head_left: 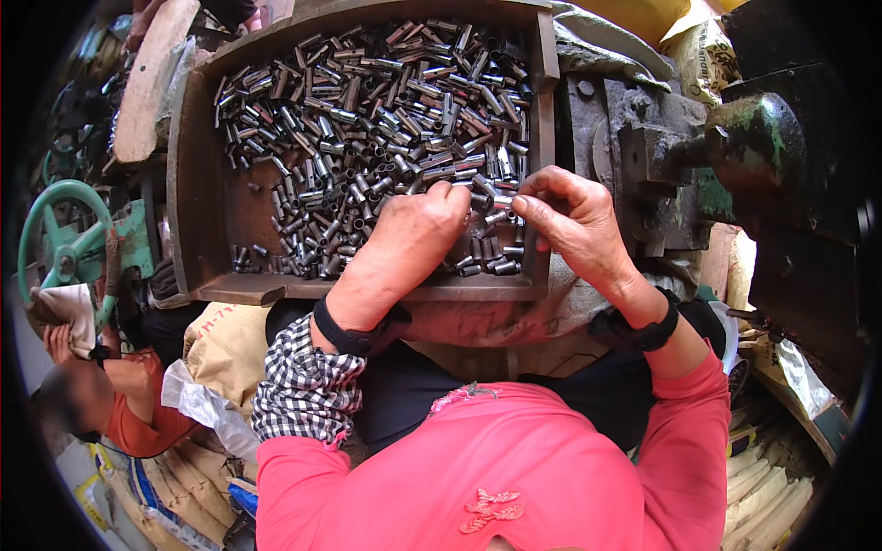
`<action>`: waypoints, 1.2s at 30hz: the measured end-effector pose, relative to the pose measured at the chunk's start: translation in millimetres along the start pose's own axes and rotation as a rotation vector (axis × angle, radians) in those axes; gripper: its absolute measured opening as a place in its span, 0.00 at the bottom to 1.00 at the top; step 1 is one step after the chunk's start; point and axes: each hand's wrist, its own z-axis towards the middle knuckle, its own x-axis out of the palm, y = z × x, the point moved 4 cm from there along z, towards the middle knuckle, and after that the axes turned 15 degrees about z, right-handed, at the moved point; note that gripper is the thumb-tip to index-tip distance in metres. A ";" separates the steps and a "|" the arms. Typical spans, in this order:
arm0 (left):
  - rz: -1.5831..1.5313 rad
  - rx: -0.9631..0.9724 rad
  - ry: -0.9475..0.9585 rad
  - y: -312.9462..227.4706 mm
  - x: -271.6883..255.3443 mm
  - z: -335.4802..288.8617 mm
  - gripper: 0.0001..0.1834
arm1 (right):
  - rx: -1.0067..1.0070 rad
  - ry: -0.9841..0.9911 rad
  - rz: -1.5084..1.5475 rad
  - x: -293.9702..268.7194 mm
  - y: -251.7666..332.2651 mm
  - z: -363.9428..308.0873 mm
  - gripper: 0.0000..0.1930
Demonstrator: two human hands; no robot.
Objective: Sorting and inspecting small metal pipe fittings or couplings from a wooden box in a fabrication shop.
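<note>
A wooden tray (204, 174) in front of me holds a heap of short shiny metal tubes (367, 101), some long and some stubby. My right hand (583, 225) is over the tray's right side, thumb and fingers pinching a small metal tube (503, 201). Close beside it my left hand (413, 234) is closed above the pile, its back turned up. Its fingertips come near the tube, and what they hold, if anything, is hidden. Stubby dark tubes (485, 250) lie below between the two hands.
Right of the tray stands a greasy machine (753, 138) with green paint. At left are a green handwheel (64, 243) and another person in an orange top (152, 418), one hand on a cloth. Sacks (230, 354) lie around, with more stacked at lower right.
</note>
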 end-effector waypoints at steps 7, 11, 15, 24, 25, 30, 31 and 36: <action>-1.339 -0.403 0.187 0.1 -11.9 -1.4 0.12 | 0.109 -0.006 0.357 -13.1 -11.6 -2.6 0.06; -1.539 -0.497 0.137 -0.5 -10.2 0.1 0.13 | 0.115 0.016 0.409 -11.5 -7.5 -3.8 0.07; -1.638 -0.516 0.197 -3.4 -9.8 2.4 0.12 | 0.095 0.008 0.404 -14.5 -11.8 -1.3 0.07; -1.779 -0.523 0.138 -3.3 -4.4 1.6 0.10 | 0.131 -0.009 0.413 -14.7 -14.8 -1.9 0.07; -1.791 -0.519 0.132 -3.3 -4.4 2.1 0.10 | 0.128 -0.007 0.416 -14.6 -14.6 -2.1 0.07; -1.795 -0.527 0.120 -2.2 -3.4 2.6 0.09 | 0.142 -0.015 0.438 -14.0 -13.8 -4.4 0.07; -1.811 -0.513 0.123 -2.0 -2.9 2.7 0.09 | 0.147 -0.012 0.444 -14.3 -12.9 -3.8 0.07; -1.831 -0.513 0.143 -2.5 -3.4 3.3 0.08 | 0.151 -0.011 0.457 -14.5 -11.9 -4.3 0.07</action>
